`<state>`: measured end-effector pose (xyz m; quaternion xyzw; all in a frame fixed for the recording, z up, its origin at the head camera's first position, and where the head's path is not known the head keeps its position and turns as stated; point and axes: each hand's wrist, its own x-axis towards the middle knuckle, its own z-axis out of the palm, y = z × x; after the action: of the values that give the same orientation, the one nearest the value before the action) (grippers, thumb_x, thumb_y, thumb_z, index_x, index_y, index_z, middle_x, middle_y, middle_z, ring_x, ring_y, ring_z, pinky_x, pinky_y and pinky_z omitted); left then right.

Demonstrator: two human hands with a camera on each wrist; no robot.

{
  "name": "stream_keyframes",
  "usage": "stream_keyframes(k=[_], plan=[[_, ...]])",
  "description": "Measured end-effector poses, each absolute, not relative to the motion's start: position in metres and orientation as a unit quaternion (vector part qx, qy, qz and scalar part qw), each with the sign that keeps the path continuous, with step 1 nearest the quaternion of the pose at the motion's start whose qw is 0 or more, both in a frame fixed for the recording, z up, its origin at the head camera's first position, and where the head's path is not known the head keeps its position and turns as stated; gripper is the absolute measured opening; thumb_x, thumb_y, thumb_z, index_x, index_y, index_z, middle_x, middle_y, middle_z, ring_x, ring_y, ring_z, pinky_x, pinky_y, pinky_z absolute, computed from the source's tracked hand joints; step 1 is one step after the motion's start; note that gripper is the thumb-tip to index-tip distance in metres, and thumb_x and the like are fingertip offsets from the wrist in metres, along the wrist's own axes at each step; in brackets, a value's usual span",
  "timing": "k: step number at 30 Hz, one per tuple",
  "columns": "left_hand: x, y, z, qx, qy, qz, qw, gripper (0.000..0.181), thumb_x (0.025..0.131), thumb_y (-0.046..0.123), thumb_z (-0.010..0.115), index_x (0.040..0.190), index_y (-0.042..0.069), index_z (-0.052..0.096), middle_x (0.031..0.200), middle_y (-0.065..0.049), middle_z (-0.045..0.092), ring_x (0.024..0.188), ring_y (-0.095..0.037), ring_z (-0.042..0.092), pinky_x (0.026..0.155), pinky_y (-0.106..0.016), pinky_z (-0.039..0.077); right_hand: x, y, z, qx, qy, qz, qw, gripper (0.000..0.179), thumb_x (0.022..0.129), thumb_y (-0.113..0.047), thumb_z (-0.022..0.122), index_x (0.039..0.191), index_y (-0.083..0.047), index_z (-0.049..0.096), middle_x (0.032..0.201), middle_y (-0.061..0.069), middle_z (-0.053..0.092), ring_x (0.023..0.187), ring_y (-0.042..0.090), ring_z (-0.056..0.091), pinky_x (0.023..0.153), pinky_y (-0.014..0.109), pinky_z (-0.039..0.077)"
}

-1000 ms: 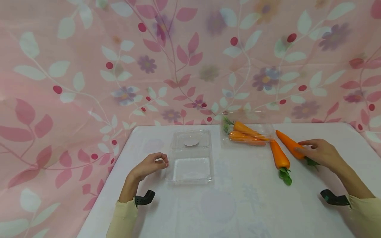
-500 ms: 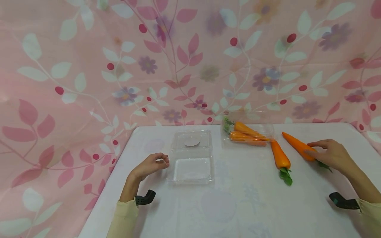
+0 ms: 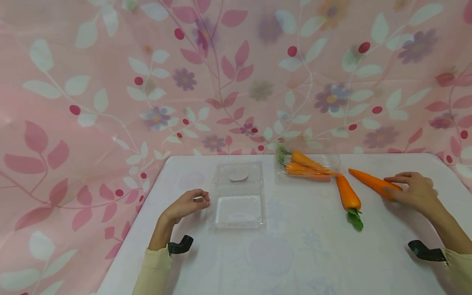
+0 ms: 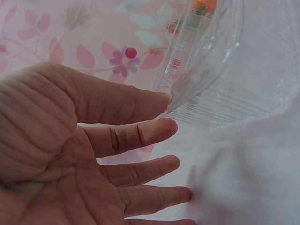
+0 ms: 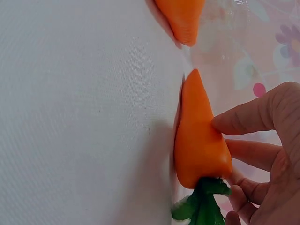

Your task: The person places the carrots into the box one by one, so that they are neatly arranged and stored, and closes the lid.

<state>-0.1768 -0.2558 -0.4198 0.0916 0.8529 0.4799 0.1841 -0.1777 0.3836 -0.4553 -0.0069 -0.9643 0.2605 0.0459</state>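
Lightly pinching box [image 3: 237,207] rim at 9 o'clock with left fingers [image 4: 150,133]. Past free carrot [image 3: 348,196], grasping rightmost carrot [image 3: 370,182] on worktop [image 3: 295,246], tip toward 10 o'clock, with right fingers [image 5: 248,115]. Probably at positioning step; next, needs steady pinch, keeping box still.

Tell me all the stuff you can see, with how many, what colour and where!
Table: 1, covered white, foreground.
Floral cloth: 1, mostly pink, behind.
Open container: 1, clear, left of middle.
Round patch: 1, whitish, container's rear half.
Clear box: 1, colourless, back, right of middle.
Boxed carrots: several, exact number unclear, orange, inside box.
Leafy carrot: 1, orange and green, right of box.
Held carrot: 1, orange with green leaves, further right.
Wrist cameras: 2, black, one each wrist.
Sleeves: 2, pale yellow, lower edges.
Left hand: 1, bare, container's left edge.
Right hand: 1, bare, holding carrot.
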Motion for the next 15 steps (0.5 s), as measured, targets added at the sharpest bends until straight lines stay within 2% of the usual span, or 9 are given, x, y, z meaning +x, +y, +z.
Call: stream_keyframes(k=[3, 10, 15], plan=[[-0.1771, -0.256, -0.4205, 0.092, 0.852, 0.481, 0.184, 0.018, 0.095, 0.012, 0.063, 0.106, -0.003, 0.061, 0.125, -0.02, 0.055, 0.117, -0.035, 0.055, 0.097, -0.047, 0.043, -0.1769, 0.3827, -0.4543, -0.016, -0.965, 0.258, 0.045, 0.041, 0.087, -0.018, 0.069, 0.114, 0.012, 0.063, 0.117, 0.039, 0.036, 0.104, 0.063, 0.026, 0.068, 0.065, 0.028], [-0.1772, -0.2559, -0.421, 0.087, 0.851, 0.484, 0.183, 0.019, 0.095, 0.012, 0.064, 0.106, -0.003, 0.061, 0.122, -0.017, 0.056, 0.117, -0.034, 0.054, 0.095, -0.044, 0.043, -0.1761, 0.3813, -0.4526, -0.006, -0.965, 0.255, 0.058, 0.037, 0.08, -0.005, 0.067, 0.113, 0.012, 0.063, 0.117, 0.038, 0.035, 0.106, 0.065, 0.021, 0.073, 0.073, 0.022], [-0.1773, -0.2563, -0.4211, 0.087, 0.851, 0.483, 0.184, 0.021, 0.095, 0.012, 0.064, 0.108, -0.004, 0.061, 0.118, -0.015, 0.058, 0.115, -0.032, 0.056, 0.095, -0.044, 0.044, -0.1765, 0.381, -0.4541, -0.01, -0.966, 0.248, 0.073, 0.037, 0.075, 0.003, 0.06, 0.111, 0.01, 0.064, 0.118, 0.037, 0.034, 0.107, 0.067, 0.019, 0.075, 0.076, 0.019]])
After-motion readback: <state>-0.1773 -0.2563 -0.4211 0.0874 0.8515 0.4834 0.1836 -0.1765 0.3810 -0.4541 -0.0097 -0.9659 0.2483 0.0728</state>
